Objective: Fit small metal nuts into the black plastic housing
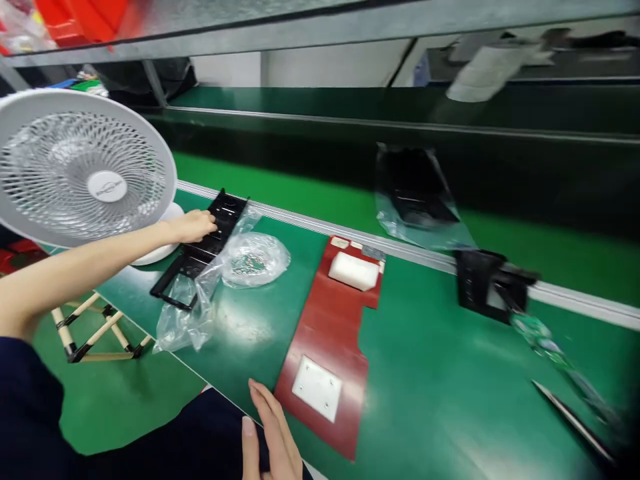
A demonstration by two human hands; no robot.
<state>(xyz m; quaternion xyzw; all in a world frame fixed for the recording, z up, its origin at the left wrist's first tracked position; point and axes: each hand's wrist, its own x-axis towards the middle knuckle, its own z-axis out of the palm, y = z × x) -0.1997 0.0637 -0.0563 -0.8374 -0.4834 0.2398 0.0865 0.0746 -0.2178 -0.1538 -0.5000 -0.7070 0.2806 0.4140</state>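
Note:
My left hand [194,225] reaches out to the left and rests its fingers on a black plastic frame [200,252] that lies on the green table beside the fan's base. Crumpled clear plastic bags [235,273] lie against the frame. My right hand [270,437] sits flat at the table's near edge, fingers apart, holding nothing, just left of a dark red mat [330,327]. On the mat lie a white block [353,271] and a white plate [317,388].
A white table fan [80,170] stands at the left. A bagged black part [417,193] lies on the green conveyor behind the metal rail [575,297]. A black fixture [480,283] and a screwdriver-like tool [555,353] sit at the right. A wooden stool [100,333] stands below.

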